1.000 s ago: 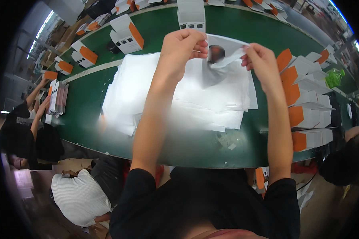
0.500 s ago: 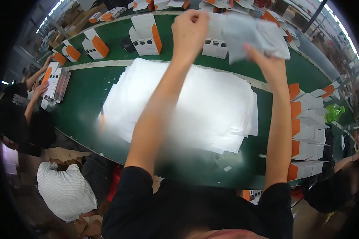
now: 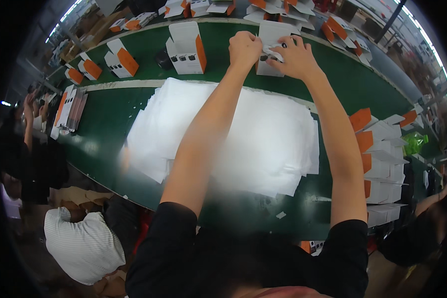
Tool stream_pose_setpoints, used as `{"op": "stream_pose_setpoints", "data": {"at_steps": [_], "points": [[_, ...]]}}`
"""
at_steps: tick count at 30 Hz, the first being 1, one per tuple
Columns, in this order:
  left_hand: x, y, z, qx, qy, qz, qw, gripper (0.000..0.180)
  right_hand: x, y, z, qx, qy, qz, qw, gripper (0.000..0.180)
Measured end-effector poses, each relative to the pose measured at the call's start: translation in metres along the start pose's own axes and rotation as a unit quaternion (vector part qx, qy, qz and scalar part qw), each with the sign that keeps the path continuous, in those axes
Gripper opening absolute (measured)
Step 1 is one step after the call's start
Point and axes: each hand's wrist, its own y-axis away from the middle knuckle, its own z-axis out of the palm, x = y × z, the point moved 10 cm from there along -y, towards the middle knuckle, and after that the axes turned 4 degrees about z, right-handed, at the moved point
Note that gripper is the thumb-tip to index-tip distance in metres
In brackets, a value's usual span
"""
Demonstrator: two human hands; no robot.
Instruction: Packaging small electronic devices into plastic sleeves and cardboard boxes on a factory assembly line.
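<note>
An open-topped white carton [image 3: 269, 69] stands on the green surface across from me, its tall back flap [image 3: 274, 31] raised. My left hand [image 3: 245, 48] is closed at the carton's left edge, apparently gripping its side; the fingertips are partly hidden. Over the opening, my right hand [image 3: 294, 57] curls its fingers around a crumpled whitish plastic bag [image 3: 273, 52], most of which is down inside the carton or behind the hand. A broad pile of thin white sheets or bags [image 3: 263, 134] lies on the table under my forearms.
More open white-and-orange cartons [image 3: 186, 54] stand along the far strip to the left. Another stack of cartons [image 3: 382, 166] rises at right, near a green plastic bag [image 3: 414, 143]. Flat cartons [image 3: 70, 109] lie at the left end. A person in a striped top [image 3: 82, 246] is at lower left.
My right hand has moved left and brought the plastic bag from beside the carton to its opening. The left hand stays at the carton's edge. The left-hand person's hands have left the flat cartons.
</note>
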Motion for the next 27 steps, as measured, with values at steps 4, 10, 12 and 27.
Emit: {"op": "stream_pose_setpoints", "data": {"at_steps": [4, 10, 12, 27], "points": [[0.023, 0.013, -0.028, 0.056, -0.008, 0.075, 0.996, 0.034, 0.046, 0.031, -0.039, 0.272, -0.196, 0.037, 0.941, 0.037], [0.072, 0.191, 0.018, -0.329, -0.17, 0.111, 0.922, 0.03, 0.158, 0.163, 0.084, 0.238, -0.439, 0.369, 0.784, 0.022], [0.053, 0.214, 0.028, -0.33, -0.191, 0.106, 0.918, 0.029, 0.146, 0.152, 0.077, 0.234, -0.477, 0.362, 0.766, 0.021], [0.058, 0.193, 0.002, -0.373, -0.054, 0.086, 0.922, 0.029, 0.053, 0.07, -0.068, 0.149, -0.673, 0.121, 0.714, 0.027]]}}
